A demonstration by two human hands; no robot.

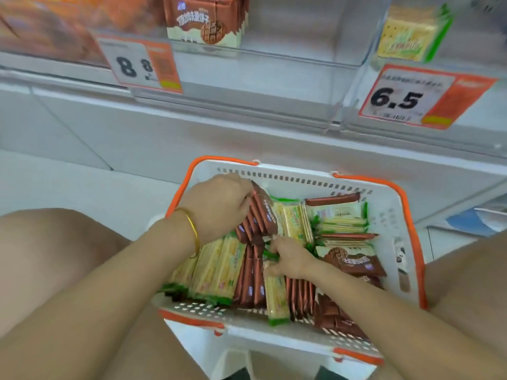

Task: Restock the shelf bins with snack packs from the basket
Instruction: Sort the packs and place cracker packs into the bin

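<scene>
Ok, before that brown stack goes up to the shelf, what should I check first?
1. Left hand grips the stack of brown packs: ok, its fingers wrap the stack.
2. Stack is all brown: cannot tell, the hand hides part of it.
3. Right hand clear of the stack: not ok, its fingers dig among packs at the stack's base.
4. Brown-pack bin has room: ok, there is bare space beside the standing packs.
5. Way up from the basket to the bin is open: ok, nothing shows in between.

Left hand [219, 204] grips packs [260, 215] (brown); right hand [290, 259] pinches green pack [270, 255].
</scene>
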